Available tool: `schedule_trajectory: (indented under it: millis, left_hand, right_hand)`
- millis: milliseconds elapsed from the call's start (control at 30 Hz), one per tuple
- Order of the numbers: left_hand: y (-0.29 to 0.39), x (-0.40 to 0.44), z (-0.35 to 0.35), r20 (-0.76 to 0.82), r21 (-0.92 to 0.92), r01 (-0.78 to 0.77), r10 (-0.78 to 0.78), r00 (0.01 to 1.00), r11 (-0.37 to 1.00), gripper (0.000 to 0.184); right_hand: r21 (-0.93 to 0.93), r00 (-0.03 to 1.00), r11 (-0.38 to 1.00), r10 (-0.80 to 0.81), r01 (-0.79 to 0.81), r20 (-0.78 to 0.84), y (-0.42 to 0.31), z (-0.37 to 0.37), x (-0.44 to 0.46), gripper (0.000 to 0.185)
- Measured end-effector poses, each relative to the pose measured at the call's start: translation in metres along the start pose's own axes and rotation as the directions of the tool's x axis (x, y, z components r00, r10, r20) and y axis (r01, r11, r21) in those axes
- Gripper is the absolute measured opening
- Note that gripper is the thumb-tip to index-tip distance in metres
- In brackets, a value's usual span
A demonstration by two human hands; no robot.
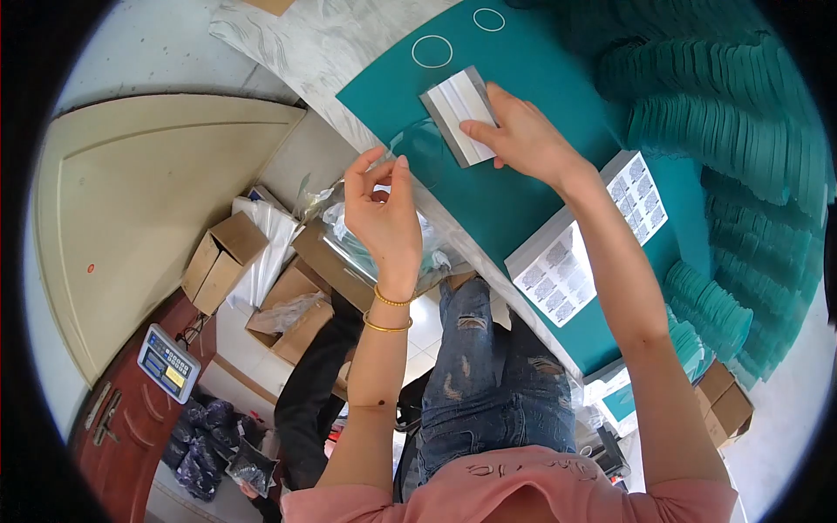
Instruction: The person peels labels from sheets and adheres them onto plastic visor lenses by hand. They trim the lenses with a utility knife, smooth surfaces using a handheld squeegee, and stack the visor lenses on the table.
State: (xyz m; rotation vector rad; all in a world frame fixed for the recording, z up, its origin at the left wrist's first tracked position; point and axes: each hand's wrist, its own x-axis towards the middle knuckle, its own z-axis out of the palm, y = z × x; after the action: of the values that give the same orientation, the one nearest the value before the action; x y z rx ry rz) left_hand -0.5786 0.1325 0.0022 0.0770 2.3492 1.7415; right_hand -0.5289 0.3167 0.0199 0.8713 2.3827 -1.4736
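Observation:
My right hand (523, 139) grips a flat grey and white scraper-like block (459, 115) over the green mat (506, 209), thumb on its face. Left of it, near the table edge, my left hand (384, 209) is raised with thumb and fingers pinched on a clear, thin plastic film (417, 148). The film extends toward the block; its outline is faint. Two pale rings, one larger (432, 51) and one smaller (489, 19), lie on the mat above the block.
Stacks of green sheets (715, 131) fill the right side. A stack of printed white sheets (558, 275) lies beneath my right forearm. Below the table's left edge are cardboard boxes (292, 314). A scale (169, 363) and another person's dark-clothed leg (305, 418) are lower left.

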Motion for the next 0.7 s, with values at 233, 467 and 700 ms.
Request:
schedule_trajectory:
  millis: [233, 467, 700]
  left_hand:
    - [-0.007, 0.000, -0.003, -0.015, 0.018, 0.018, -0.018, 1.000, 1.000, 0.022]
    - [-0.006, -0.002, -0.002, -0.039, 0.027, 0.036, -0.035, 0.999, 0.999, 0.023]
    - [-0.009, -0.006, 0.000, -0.020, 0.017, 0.091, -0.091, 0.996, 0.996, 0.024]
  right_hand:
    - [0.031, 0.997, 0.999, -0.017, 0.020, -0.076, 0.006, -0.022, 0.005, 0.035]
    - [-0.072, 0.999, 0.997, 0.005, -0.002, 0.037, -0.009, -0.008, 0.006, 0.040]
    - [-0.238, 0.984, 0.956, -0.158, 0.172, 0.079, -0.005, 0.004, 0.012, 0.042]
